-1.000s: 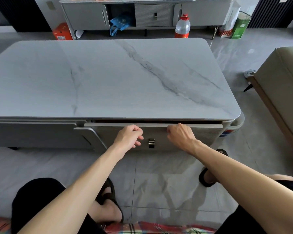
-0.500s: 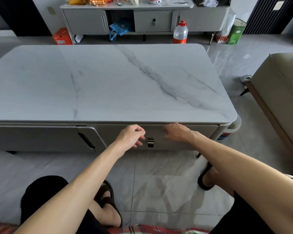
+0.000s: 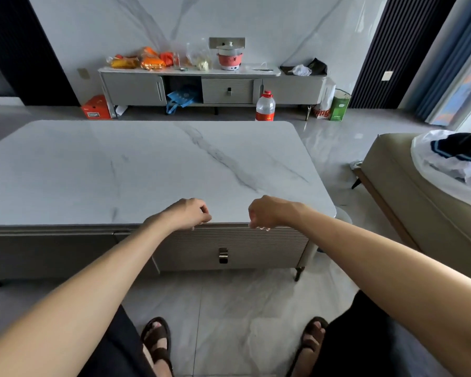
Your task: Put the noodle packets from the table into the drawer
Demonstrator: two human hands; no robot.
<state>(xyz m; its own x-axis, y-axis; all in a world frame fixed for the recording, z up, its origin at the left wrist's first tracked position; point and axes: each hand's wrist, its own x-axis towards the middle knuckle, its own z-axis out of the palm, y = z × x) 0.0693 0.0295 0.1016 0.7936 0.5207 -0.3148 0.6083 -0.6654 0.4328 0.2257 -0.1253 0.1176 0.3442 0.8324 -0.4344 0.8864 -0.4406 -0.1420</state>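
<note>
2 bare forearms reach forward above sandalled feet. The left hand [image 3: 186,214] and right hand [image 3: 267,212] hover loosely curled, each grip empty, above the drawer [image 3: 230,247], which sits shut. The marble bench [image 3: 136,170] beyond carries no noodle packets; presumably stowed, so the task looks finished.

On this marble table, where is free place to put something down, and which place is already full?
The whole marble tabletop is bare, from the far edge to the near edge where the left hand and right hand hover. The crowded place is the cabinet top at the wall.
</note>
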